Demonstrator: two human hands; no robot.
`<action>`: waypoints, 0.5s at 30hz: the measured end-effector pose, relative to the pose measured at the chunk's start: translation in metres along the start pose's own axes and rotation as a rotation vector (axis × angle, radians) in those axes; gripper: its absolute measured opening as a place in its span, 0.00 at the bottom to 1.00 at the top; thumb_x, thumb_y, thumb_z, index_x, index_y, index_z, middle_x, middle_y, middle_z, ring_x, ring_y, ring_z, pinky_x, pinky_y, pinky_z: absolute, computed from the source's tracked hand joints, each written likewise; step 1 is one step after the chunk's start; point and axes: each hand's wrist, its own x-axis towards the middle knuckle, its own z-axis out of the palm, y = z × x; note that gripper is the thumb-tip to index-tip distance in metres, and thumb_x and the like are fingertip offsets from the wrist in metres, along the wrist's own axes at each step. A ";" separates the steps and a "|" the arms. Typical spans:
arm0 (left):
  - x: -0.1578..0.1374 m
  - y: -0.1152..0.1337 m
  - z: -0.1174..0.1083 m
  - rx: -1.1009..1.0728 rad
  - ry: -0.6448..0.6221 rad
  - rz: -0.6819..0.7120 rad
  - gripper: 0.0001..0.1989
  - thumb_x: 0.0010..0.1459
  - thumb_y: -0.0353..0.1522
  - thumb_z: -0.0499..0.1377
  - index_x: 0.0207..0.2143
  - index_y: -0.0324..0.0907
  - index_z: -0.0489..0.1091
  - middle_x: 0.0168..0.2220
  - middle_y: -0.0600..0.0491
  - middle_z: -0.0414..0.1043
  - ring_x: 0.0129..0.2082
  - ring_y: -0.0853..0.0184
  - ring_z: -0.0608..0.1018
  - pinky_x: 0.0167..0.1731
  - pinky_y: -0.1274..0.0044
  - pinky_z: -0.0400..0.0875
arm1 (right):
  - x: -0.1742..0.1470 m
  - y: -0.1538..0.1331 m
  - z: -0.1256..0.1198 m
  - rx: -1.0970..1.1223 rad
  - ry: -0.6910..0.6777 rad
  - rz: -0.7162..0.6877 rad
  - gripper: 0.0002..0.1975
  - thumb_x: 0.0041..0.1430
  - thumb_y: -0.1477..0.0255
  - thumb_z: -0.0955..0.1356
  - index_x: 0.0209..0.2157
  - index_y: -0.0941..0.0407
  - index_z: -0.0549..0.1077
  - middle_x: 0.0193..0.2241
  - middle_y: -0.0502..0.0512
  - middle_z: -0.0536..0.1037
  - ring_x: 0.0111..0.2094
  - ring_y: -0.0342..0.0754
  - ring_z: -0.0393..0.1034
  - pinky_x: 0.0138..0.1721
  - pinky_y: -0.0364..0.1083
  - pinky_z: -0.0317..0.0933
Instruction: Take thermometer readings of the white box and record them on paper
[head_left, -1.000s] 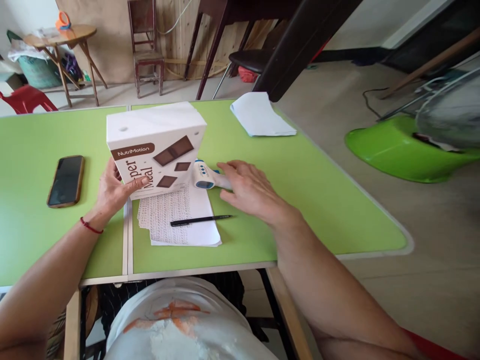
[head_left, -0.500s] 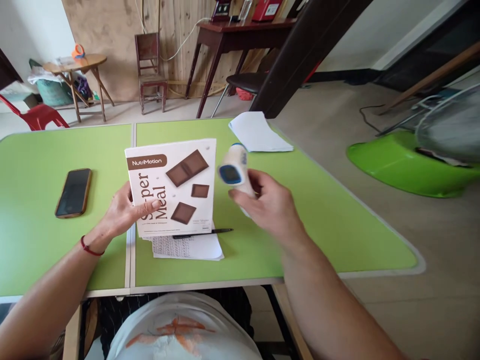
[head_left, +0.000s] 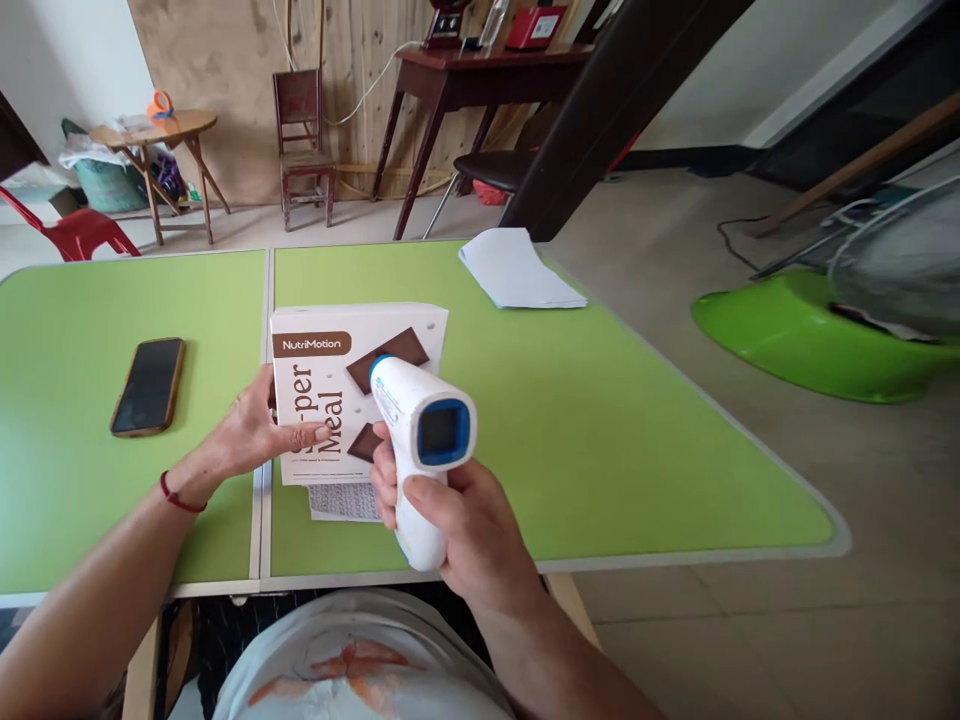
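Note:
My left hand (head_left: pixel 251 425) grips the left side of a white box (head_left: pixel 311 395) marked NutriMotion, its thumb across the front. Brown chocolate squares are printed on the box, which is held up with its front toward me. In my right hand (head_left: pixel 457 520) is a white and blue infrared thermometer (head_left: pixel 401 420), wrapped by the fingers at its handle. Its dark screen faces me and its nose points at the box front, hiding part of the print. Beneath the box, a sheet with handwriting (head_left: pixel 341 502) shows in part.
A phone (head_left: pixel 148 386) in a brown case lies on the left of the green table (head_left: pixel 600 430). White papers (head_left: pixel 517 268) rest near its far edge. Beyond stand a small chair (head_left: pixel 304 150), a dark red desk (head_left: pixel 487 65) and a bright green basin-like object (head_left: pixel 810 335) at right.
My right hand has brought the thermometer left and nearer to me, turning its nose toward the box. The box has shifted slightly right and down. The pen is now hidden.

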 end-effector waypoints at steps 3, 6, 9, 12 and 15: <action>0.000 0.003 0.000 0.012 -0.008 0.027 0.27 0.51 0.43 0.69 0.48 0.38 0.68 0.35 0.46 0.78 0.34 0.61 0.80 0.27 0.73 0.77 | 0.003 0.001 0.001 -0.005 0.030 0.017 0.12 0.54 0.60 0.72 0.33 0.53 0.71 0.22 0.47 0.69 0.22 0.42 0.61 0.24 0.44 0.58; 0.000 0.007 0.000 -0.009 0.005 -0.030 0.28 0.49 0.43 0.70 0.47 0.38 0.68 0.37 0.46 0.78 0.35 0.60 0.80 0.29 0.72 0.77 | 0.004 0.001 0.005 -0.007 0.051 0.052 0.14 0.52 0.60 0.72 0.34 0.53 0.70 0.21 0.46 0.69 0.22 0.42 0.61 0.23 0.44 0.59; 0.000 0.008 0.001 -0.051 -0.001 -0.049 0.29 0.48 0.43 0.71 0.48 0.38 0.67 0.38 0.46 0.78 0.34 0.61 0.79 0.30 0.72 0.77 | 0.005 0.000 0.008 -0.004 0.044 0.072 0.14 0.51 0.58 0.71 0.34 0.52 0.69 0.21 0.46 0.69 0.21 0.42 0.60 0.23 0.45 0.58; 0.001 0.005 0.001 -0.081 0.001 -0.043 0.30 0.48 0.42 0.71 0.49 0.39 0.66 0.41 0.45 0.78 0.34 0.61 0.79 0.31 0.72 0.77 | 0.005 0.001 0.008 -0.004 0.053 0.070 0.14 0.52 0.58 0.71 0.34 0.53 0.69 0.22 0.46 0.69 0.22 0.42 0.61 0.23 0.44 0.58; 0.001 0.002 0.000 -0.075 -0.004 -0.051 0.30 0.48 0.42 0.71 0.49 0.39 0.66 0.43 0.44 0.77 0.38 0.60 0.79 0.34 0.70 0.78 | 0.005 0.002 0.008 -0.004 0.064 0.064 0.14 0.52 0.59 0.72 0.32 0.53 0.70 0.22 0.47 0.69 0.22 0.42 0.61 0.23 0.44 0.58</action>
